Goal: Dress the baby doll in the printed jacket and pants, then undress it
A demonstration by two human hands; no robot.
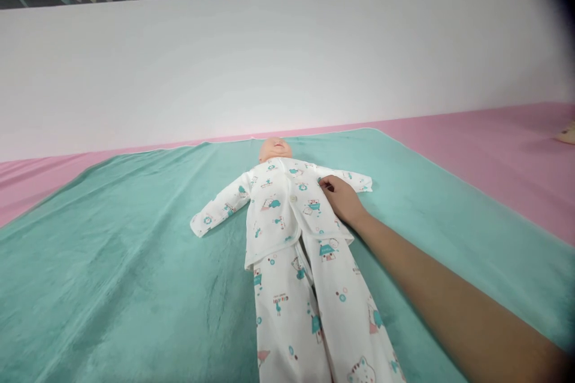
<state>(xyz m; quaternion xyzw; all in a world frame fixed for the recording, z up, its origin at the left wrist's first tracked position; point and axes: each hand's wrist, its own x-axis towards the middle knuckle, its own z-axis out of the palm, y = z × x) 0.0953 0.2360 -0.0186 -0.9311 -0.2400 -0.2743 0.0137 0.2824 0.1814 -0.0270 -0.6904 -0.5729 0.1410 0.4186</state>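
Note:
A baby doll [275, 148] lies on its back, its head at the far end and its legs toward me. It is dressed in a white pajama top [272, 209] with a small animal print, a front button and long sleeves spread out to the sides. Matching white pajama pants [287, 311] cover the legs and run out of the bottom of the view. My right hand [342, 196] rests at the top's right side below the sleeve, fingers curled and pinching the cloth there. The fingertips are partly hidden. My left hand is out of view.
A teal blanket [135, 263] with some creases lies under the doll, over a pink sheet [507, 161]. Behind them stands a white wall [278, 66]. A pale beige object [566, 133] is cut off at the right edge.

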